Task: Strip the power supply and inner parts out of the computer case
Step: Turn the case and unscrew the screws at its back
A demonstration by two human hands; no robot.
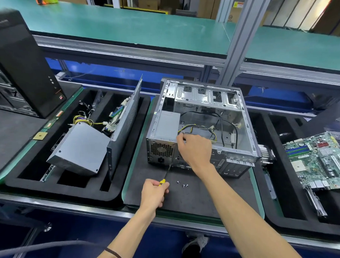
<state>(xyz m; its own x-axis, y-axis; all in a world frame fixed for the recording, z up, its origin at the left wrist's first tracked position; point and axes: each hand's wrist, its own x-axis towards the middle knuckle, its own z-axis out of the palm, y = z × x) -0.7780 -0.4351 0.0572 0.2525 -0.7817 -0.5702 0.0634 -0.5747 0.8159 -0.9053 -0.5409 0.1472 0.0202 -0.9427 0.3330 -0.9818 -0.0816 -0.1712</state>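
An open silver computer case (243, 114) lies on its side on a black foam mat (196, 197). Its grey power supply (168, 125) sits in the near left corner, with yellow and black cables (202, 127) trailing inside. My left hand (154, 193) grips a yellow-handled screwdriver (166, 176) whose tip meets the case's rear face below the power socket. My right hand (195, 149) rests over the case's rear top edge beside the power supply, fingers curled on the rim. Three loose screws (183, 184) lie on the mat.
A black foam tray (32, 172) on the left holds another power supply (81, 147), a side panel and boards. A black tower (18, 62) stands far left. A motherboard (320, 160) lies in the right tray. An aluminium post (237, 39) rises behind the case.
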